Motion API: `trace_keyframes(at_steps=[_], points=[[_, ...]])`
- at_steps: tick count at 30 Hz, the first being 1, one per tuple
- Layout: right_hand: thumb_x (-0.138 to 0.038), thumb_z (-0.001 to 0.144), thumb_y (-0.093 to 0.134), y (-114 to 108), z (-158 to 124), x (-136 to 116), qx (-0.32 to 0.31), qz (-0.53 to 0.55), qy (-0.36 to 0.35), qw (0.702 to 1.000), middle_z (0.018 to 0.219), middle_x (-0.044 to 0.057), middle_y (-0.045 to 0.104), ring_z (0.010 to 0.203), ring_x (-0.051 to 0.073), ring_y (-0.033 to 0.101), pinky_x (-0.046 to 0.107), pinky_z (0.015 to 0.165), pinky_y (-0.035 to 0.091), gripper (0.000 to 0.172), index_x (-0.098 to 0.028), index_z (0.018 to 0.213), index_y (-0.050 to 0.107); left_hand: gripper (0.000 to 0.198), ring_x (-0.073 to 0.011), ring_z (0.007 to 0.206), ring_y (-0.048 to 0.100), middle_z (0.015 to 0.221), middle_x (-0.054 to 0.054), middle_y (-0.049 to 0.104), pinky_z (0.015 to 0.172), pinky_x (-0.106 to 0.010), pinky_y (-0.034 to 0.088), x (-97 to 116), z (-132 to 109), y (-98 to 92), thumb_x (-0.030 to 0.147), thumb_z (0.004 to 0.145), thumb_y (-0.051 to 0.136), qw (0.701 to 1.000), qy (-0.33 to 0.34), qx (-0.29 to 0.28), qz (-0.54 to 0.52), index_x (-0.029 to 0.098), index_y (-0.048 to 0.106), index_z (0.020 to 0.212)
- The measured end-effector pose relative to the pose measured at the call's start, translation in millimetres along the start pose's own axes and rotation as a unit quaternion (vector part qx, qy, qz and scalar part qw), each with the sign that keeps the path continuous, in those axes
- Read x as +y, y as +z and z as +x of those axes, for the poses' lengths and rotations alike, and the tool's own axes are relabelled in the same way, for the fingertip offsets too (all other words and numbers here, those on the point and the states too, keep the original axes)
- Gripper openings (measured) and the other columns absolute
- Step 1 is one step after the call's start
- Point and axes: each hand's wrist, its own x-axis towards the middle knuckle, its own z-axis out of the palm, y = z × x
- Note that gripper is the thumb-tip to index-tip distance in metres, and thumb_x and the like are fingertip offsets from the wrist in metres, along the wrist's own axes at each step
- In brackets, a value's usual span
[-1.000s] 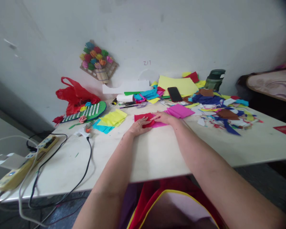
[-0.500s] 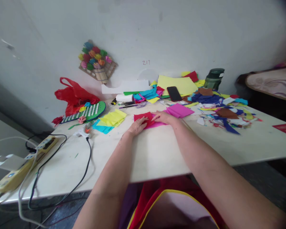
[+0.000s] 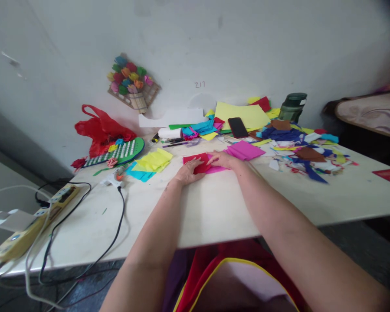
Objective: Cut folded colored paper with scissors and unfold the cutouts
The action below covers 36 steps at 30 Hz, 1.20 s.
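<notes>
Red crepe-like paper [image 3: 201, 168] lies on the white table, partly over a pink sheet [image 3: 219, 170]. My left hand [image 3: 188, 171] rests flat on the left part of the red paper, thumb held apart from the fingers. On its right edge, the outstretched fingers of my right hand [image 3: 221, 160] press down where red meets pink. Both hands cover parts of the sheets. A stack of magenta paper [image 3: 246, 150] lies just beyond my right hand. Left of my left hand are yellow sheets [image 3: 154, 160] over blue paper [image 3: 140, 173].
A hot glue gun [image 3: 114, 178] with a black cord lies to the left, near a power strip [image 3: 32, 227]. At the back are a phone [image 3: 237, 128], pens [image 3: 175, 143] and a red bag [image 3: 100, 128]. Fabric-like scraps [image 3: 307, 151] and a dark green bottle [image 3: 292, 107] occupy the right.
My left thumb has spread farther from the fingers, across the lower part of the red paper. My right hand has hardly moved, and the sheets lie about where they were.
</notes>
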Motion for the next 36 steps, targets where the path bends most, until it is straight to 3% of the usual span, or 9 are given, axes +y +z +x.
trace_keyframes(at_steps=[7, 18, 28, 32, 36], points=[[-0.028, 0.075, 0.061, 0, 0, 3, 0.005, 0.040, -0.016, 0.999, 0.140, -0.005, 0.041, 0.137, 0.021, 0.023, 0.035, 0.110, 0.022, 0.021, -0.028, 0.093, 0.074, 0.056, -0.0240, 0.134, 0.028, 0.138, -0.006, 0.043, 0.111, -0.038, 0.023, -2, -1, 0.0, 0.043, 0.075, 0.056, 0.999, 0.032, 0.015, -0.011, 0.020, 0.053, 0.127], [-0.023, 0.071, 0.063, 0, -2, 2, 0.010, 0.089, -0.018, 0.996, 0.136, -0.003, 0.047, 0.136, 0.021, 0.024, 0.034, 0.111, 0.021, 0.019, -0.025, 0.086, 0.075, 0.052, -0.0272, 0.131, 0.033, 0.131, -0.005, 0.051, 0.110, -0.042, 0.024, -12, 3, 6.0, 0.044, 0.073, 0.058, 0.996, 0.065, 0.032, -0.051, 0.022, 0.060, 0.120], [-0.028, 0.074, 0.055, -8, -4, 0, -0.012, 0.083, -0.041, 0.996, 0.131, -0.003, 0.053, 0.136, 0.025, 0.023, 0.039, 0.112, 0.016, 0.022, -0.026, 0.080, 0.076, 0.043, -0.0266, 0.134, 0.026, 0.136, 0.000, 0.045, 0.112, -0.041, 0.020, -3, -2, -1.5, 0.050, 0.071, 0.060, 0.996, 0.024, -0.001, -0.084, 0.027, 0.068, 0.107], [-0.036, 0.076, 0.056, -7, -5, -3, -0.006, 0.072, -0.017, 0.997, 0.136, 0.002, 0.048, 0.136, 0.026, 0.023, 0.039, 0.111, 0.018, 0.028, -0.023, 0.094, 0.073, 0.035, -0.0244, 0.133, 0.030, 0.133, 0.000, 0.049, 0.111, -0.039, 0.022, 0, -2, -1.4, 0.046, 0.077, 0.055, 0.997, 0.024, 0.017, -0.075, 0.027, 0.070, 0.102], [-0.047, 0.079, 0.053, -4, -4, -6, -0.015, 0.024, 0.000, 1.000, 0.143, 0.004, 0.039, 0.137, 0.027, 0.019, 0.045, 0.111, 0.013, 0.048, -0.024, 0.121, 0.060, 0.029, -0.0222, 0.130, 0.035, 0.129, 0.001, 0.054, 0.110, -0.036, 0.025, 1, -2, 0.3, 0.040, 0.080, 0.052, 0.998, 0.025, 0.043, -0.049, 0.027, 0.072, 0.097]])
